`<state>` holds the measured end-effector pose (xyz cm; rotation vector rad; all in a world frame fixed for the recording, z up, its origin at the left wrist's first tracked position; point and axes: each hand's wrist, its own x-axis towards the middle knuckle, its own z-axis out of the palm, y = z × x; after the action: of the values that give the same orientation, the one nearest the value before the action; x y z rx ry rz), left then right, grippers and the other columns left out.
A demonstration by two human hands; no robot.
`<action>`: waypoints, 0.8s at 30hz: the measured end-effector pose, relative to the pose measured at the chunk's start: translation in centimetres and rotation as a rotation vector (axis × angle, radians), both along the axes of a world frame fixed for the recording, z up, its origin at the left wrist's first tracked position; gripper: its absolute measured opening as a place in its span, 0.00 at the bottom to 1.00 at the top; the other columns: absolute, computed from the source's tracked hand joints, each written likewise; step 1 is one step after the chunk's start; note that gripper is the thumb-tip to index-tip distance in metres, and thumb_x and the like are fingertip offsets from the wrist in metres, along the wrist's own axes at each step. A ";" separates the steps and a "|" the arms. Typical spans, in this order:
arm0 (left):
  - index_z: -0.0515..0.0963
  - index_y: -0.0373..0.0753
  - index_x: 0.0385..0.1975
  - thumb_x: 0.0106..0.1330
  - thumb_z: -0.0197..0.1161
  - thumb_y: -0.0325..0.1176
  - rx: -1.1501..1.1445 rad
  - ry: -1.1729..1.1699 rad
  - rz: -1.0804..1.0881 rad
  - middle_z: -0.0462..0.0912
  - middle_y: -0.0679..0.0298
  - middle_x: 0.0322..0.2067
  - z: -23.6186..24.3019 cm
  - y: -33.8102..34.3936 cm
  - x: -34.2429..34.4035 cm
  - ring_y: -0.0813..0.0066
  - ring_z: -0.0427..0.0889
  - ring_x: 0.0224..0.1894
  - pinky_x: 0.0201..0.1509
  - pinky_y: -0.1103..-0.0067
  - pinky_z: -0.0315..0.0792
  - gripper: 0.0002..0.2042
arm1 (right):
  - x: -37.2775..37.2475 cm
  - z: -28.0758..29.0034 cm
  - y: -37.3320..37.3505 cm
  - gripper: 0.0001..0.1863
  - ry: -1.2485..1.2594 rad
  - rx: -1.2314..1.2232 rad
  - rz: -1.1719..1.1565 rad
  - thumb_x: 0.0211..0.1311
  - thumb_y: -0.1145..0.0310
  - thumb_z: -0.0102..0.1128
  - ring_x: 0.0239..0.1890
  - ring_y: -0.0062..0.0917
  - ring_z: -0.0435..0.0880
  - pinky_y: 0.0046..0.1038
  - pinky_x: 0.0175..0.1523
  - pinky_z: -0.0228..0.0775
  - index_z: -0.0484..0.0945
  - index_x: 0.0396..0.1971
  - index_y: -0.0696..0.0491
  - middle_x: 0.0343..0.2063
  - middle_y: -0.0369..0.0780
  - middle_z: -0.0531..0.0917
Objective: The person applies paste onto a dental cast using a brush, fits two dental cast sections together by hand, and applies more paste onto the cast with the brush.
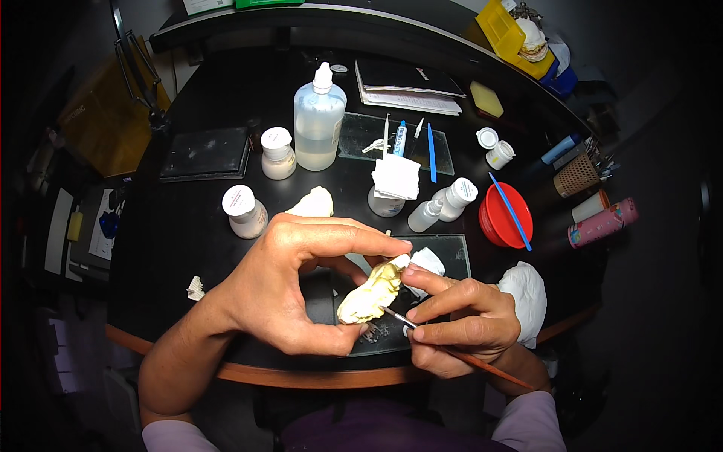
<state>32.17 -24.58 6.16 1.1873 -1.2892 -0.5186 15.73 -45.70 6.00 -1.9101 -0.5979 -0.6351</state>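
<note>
My left hand (282, 290) grips a pale yellow dental cast (367, 300) between the thumb at its lower end and the fingers at its upper end. Pinched in my right hand (471, 320) is a fine brush (493, 369) with a reddish-brown handle. Its tip meets the lower right side of the cast. One finger of my right hand rests near the cast's top end. Beneath both hands lies a dark glass slab (454, 260), partly covered, with a crumpled white tissue (427, 261) on it.
Behind my left hand sits another pale yellow piece (312, 202). White-capped powder jars (245, 213), a large squeeze bottle (319, 124) and small bottles (425, 215) stand beyond. Rightward are a red bowl (493, 218) with a blue stick (510, 211) across it, and white tissue (523, 294).
</note>
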 end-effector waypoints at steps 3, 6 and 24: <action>0.78 0.25 0.63 0.44 0.75 0.22 -0.005 0.019 -0.006 0.84 0.44 0.55 0.0 0.0 -0.1 0.59 0.86 0.57 0.57 0.70 0.86 0.38 | 0.0 0.0 0.0 0.13 -0.001 -0.015 -0.004 0.48 0.82 0.76 0.56 0.48 0.88 0.52 0.65 0.80 0.90 0.36 0.55 0.36 0.43 0.89; 0.77 0.24 0.63 0.44 0.75 0.22 0.001 0.007 -0.004 0.84 0.44 0.55 0.1 0.0 0.0 0.59 0.86 0.57 0.57 0.69 0.85 0.38 | 0.1 0.1 -0.1 0.13 -0.009 -0.022 0.001 0.48 0.82 0.76 0.56 0.49 0.88 0.53 0.65 0.79 0.90 0.36 0.55 0.36 0.43 0.89; 0.78 0.25 0.62 0.44 0.76 0.22 -0.015 0.017 -0.007 0.84 0.44 0.55 0.1 0.0 -0.1 0.59 0.86 0.57 0.57 0.70 0.85 0.37 | -0.1 0.0 -0.1 0.15 -0.013 0.004 0.011 0.49 0.82 0.76 0.57 0.49 0.88 0.55 0.66 0.78 0.90 0.38 0.55 0.37 0.44 0.89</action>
<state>32.09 -24.56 6.31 1.1641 -1.2814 -0.5228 15.68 -45.79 5.98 -1.8994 -0.6147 -0.6420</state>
